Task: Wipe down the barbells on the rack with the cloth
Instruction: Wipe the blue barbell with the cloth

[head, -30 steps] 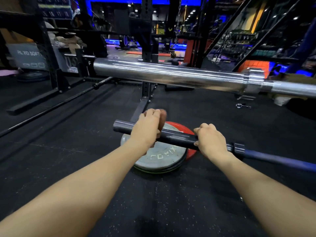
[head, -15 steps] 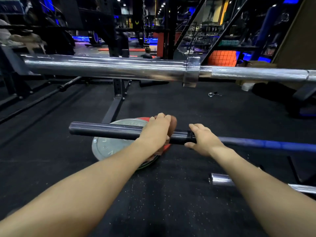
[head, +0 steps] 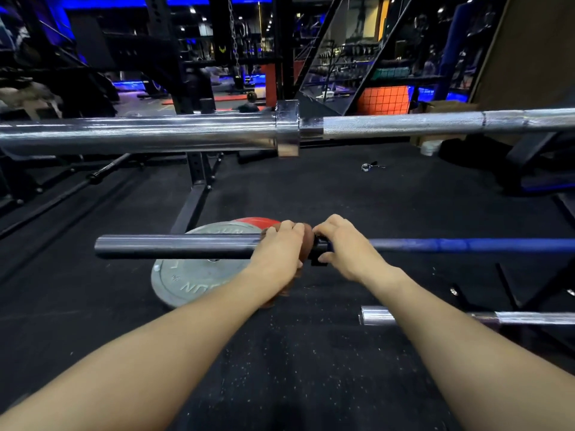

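Chrome barbell (head: 137,135) is lying across the upper view, while below it the dark-sleeved, blue-shafted barbell (head: 174,246) is stretching level above grey plate (head: 186,275). Left hand (head: 277,253) is curling its fingers around brown cloth (head: 306,244) on the sleeve's inner end, and right hand (head: 345,247) is gripping the collar just beside it.

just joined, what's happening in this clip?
A person is wiping a dark barbell in a gym. The left hand grips a brown cloth wrapped round the sleeve, right up against the collar. The right hand holds the bar at the collar, where the blue shaft starts. A chrome barbell sits higher behind it, untouched; weight plates lie on the floor beneath.
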`<state>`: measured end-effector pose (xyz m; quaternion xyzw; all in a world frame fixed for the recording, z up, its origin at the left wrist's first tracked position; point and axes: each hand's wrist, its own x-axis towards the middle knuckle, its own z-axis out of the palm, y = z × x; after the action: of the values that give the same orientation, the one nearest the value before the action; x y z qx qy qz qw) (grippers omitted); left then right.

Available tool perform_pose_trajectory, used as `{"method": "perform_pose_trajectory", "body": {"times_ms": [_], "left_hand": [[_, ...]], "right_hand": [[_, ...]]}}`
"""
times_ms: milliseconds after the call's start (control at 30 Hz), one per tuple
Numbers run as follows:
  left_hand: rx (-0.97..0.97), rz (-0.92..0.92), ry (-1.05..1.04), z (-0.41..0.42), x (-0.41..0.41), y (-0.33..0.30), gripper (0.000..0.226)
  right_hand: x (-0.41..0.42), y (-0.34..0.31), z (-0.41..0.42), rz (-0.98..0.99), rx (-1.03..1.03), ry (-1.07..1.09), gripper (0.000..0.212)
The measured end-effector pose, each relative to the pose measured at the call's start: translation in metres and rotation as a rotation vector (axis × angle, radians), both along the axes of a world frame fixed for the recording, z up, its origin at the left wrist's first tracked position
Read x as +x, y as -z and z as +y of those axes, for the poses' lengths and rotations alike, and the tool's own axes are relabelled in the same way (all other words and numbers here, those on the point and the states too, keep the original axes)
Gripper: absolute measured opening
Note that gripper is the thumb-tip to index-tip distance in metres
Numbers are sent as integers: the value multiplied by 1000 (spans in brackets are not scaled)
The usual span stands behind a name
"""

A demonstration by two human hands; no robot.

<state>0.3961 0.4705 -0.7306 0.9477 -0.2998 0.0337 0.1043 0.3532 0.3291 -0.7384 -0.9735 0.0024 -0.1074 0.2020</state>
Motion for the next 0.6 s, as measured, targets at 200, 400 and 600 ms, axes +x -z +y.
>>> {"method": "perform_pose_trajectory", "body": {"times_ms": [200, 400, 600], "left_hand": [[-54, -21, -125, -19, -6, 5, 58], [-65, -74, -194, -26, -4, 14, 54], [84, -152, -153, -11, 3, 14, 49]], "right_hand": [[3, 8, -2, 69, -18, 2, 63], [23, 9, 5, 34, 18, 46, 30], [20, 4, 11, 74, -19, 113, 35]]}}
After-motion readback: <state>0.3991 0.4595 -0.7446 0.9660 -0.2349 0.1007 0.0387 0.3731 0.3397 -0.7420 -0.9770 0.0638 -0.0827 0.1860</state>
